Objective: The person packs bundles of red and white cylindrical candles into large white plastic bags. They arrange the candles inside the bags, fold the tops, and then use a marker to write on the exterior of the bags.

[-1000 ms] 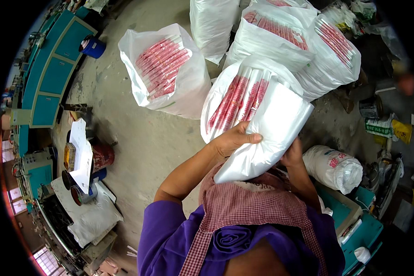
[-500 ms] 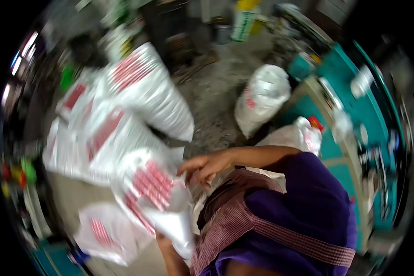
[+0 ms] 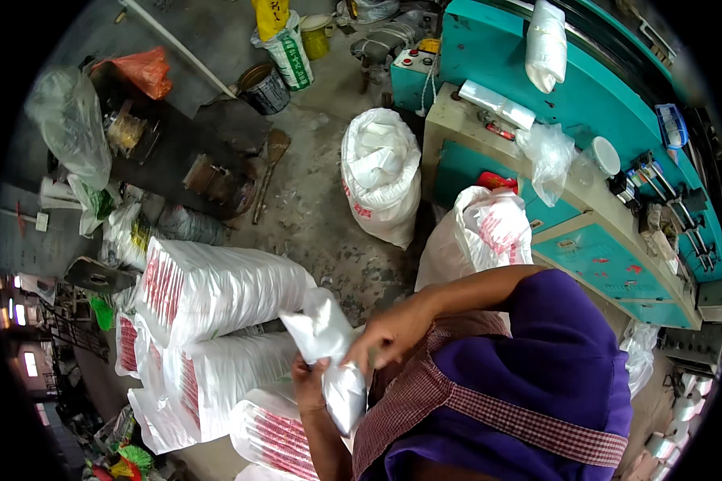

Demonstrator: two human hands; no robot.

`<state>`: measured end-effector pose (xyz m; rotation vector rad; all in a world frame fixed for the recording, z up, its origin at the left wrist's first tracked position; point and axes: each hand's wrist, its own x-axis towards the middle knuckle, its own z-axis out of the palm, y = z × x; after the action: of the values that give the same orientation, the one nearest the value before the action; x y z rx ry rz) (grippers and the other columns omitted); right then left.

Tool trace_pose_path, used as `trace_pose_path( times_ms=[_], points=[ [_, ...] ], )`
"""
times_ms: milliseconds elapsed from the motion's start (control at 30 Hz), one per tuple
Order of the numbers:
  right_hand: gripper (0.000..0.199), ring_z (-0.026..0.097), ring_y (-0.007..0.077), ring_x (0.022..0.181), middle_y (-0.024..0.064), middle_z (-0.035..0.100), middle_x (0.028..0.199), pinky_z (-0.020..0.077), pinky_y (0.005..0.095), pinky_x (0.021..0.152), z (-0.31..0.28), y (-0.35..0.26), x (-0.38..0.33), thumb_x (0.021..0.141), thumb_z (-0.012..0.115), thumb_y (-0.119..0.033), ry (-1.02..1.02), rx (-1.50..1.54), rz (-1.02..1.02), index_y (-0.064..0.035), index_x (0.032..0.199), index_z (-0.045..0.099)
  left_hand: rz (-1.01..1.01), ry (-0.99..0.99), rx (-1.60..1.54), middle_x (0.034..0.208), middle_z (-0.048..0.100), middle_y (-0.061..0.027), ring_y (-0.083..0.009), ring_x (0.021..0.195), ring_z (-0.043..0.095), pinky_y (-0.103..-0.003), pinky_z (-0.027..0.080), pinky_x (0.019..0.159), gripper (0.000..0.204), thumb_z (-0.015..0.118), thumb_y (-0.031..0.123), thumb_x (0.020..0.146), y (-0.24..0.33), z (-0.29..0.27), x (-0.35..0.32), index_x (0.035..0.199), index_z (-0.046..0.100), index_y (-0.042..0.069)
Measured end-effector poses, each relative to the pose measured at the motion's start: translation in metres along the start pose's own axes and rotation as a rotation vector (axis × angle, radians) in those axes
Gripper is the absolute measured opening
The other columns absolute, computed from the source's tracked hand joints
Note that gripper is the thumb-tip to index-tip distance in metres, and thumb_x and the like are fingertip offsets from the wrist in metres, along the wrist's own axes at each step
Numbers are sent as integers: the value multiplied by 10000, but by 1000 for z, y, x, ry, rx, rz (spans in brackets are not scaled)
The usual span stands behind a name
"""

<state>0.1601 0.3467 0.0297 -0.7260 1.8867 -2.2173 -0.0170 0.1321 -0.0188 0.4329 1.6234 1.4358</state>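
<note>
My left hand [image 3: 309, 383] grips a folded white plastic bag [image 3: 323, 327] from its left side, thumb and fingers closed on it. The bag stands up between my hands, close in front of my checked apron. At its right edge my right hand [image 3: 393, 330] has its fingers bent in against the plastic; the fingertips are partly blurred. Below and left of my left hand lies a bundle of white bags with red print [image 3: 273, 433]. Another large white bundle [image 3: 229, 289] rests farther left, on top of a similar bundle [image 3: 233, 377].
An open white sack [image 3: 381, 180] stands on the floor ahead, with a second filled sack [image 3: 477, 236] nearer my right arm. A teal machine [image 3: 489, 64] with a beige ledge runs along the right. Far off are a dark bucket [image 3: 263, 88] and a broom [image 3: 271, 164].
The view has swung toward the machine. My left hand has come up with the white bag, now raised off the printed bundle. My right hand has moved from the bundle's edge to the bag.
</note>
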Motion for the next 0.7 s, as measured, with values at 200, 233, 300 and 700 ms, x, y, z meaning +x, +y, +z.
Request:
trace_pose_path(
  times_ms=[200,233,300,700],
  points=[
    [430,579,208,792,119,495,1094,463,320,668,-33,-25,-13,859,551,-109,356,-541,-81,-36,1256,404,566,-223,989,1041,593,-124,-265,930,587,-334,468,796,402,694,76,687,31,94,49,1058,550,15],
    [404,567,269,857,131,491,1071,460,370,711,-30,-20,-5,853,546,-119,254,-751,-282,-41,1233,429,936,-254,809,1029,593,-132,-303,928,588,-356,465,779,413,679,65,673,14,85,56,1064,553,17],
    [352,558,318,922,143,504,1078,452,407,788,-26,-24,-4,863,521,-120,-33,-672,-257,-47,1203,464,361,-134,681,961,614,-73,-205,861,595,-307,474,718,314,635,73,771,-7,79,81,1066,554,3],
    [800,434,180,1136,145,450,1246,354,327,966,-57,25,-53,725,723,-178,1123,-114,-13,12,1355,267,629,4,-2,1305,377,-167,-243,1118,462,-328,382,942,764,611,-4,789,95,186,81,1395,145,-3]
  ],
)
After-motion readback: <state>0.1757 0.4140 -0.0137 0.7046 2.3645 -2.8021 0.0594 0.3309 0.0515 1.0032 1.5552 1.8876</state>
